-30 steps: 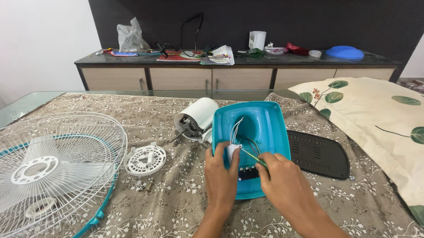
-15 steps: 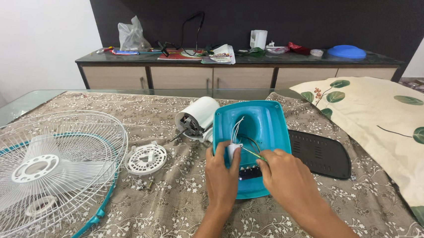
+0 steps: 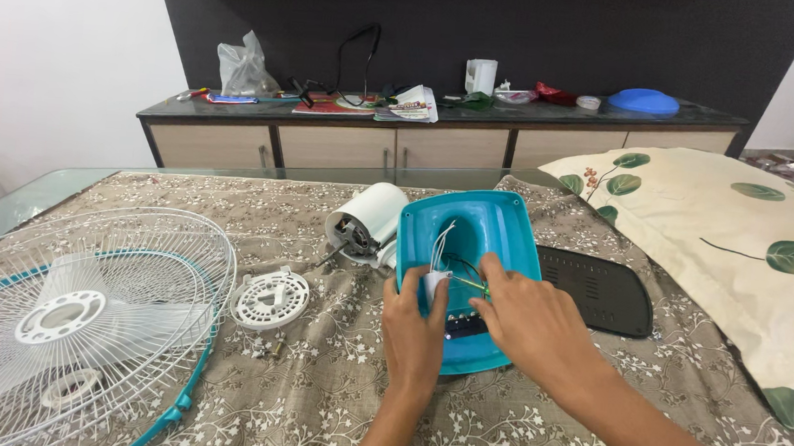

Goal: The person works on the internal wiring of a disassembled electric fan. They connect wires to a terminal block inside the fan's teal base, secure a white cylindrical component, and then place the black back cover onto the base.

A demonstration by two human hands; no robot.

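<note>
In the head view, a teal fan base shell [image 3: 470, 247] is seen lying open side up on a table covered with a patterned brown cloth [image 3: 329, 395]. The left hand [image 3: 413, 331] is laid on the shell's near left rim, and a small white part [image 3: 434, 284] is pinched between its thumb and fingertips, inside the hollow. White wires [image 3: 439, 243] are seen running up from that part into the shell. The right hand [image 3: 532, 323] is placed over the shell's right side, its fingers curled, with the index finger and thumb closed about thin green and dark wires [image 3: 469, 280] just beside the white part. Below the fingers a dark board [image 3: 464, 326] is partly seen in the shell.

Touching the shell's far left edge, a white motor housing [image 3: 367, 221] is laid on its side. To the right of the shell a flat black plate [image 3: 597, 288] is found on the cloth. Left of the hands a round white grille cap [image 3: 270, 298] is set, with small screws [image 3: 269, 346] near it. Further left, a white wire fan guard with a teal rim [image 3: 73, 321] is spread over the table. At the right a leaf-printed pillow [image 3: 740, 247] is rested on the table edge.
</note>
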